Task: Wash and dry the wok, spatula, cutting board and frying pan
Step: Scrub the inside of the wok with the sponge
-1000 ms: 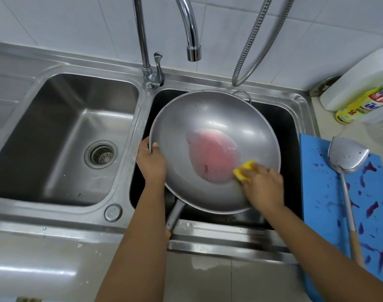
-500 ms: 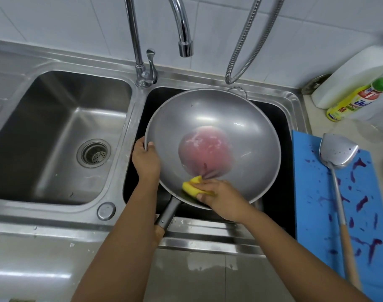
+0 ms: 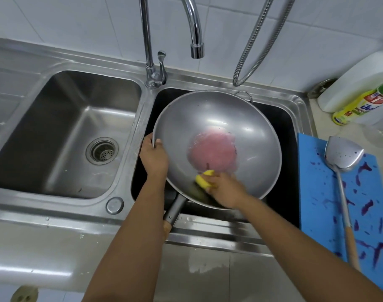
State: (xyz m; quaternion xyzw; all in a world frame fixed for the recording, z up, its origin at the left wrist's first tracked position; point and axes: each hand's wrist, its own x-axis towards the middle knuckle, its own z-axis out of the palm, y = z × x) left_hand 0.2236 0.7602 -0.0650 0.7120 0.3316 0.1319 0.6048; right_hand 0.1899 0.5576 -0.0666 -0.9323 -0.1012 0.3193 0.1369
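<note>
A round steel wok (image 3: 247, 118) sits tilted over the right sink basin, with a pool of pink water (image 3: 212, 152) at its bottom. My left hand (image 3: 153, 156) grips the wok's left rim. My right hand (image 3: 224, 188) presses a yellow sponge (image 3: 202, 180) against the wok's near inner wall. A dark handle (image 3: 174, 209) sticks out from under the wok toward me; the pan it belongs to is hidden. On the right counter lies a blue cutting board (image 3: 317, 192) with purple stains, and a metal spatula (image 3: 342, 155) with a wooden handle rests on it.
The left sink basin (image 3: 62, 131) holds only its drain. A faucet (image 3: 196, 49) hangs above the wok, with a metal hose (image 3: 251, 53) beside it. A yellow detergent bottle (image 3: 358, 106) and a white jug (image 3: 356, 81) stand at the back right.
My right hand slid the sponge from the wok's right inner side to the near lower wall. The pink water shifted. My left hand stayed on the rim.
</note>
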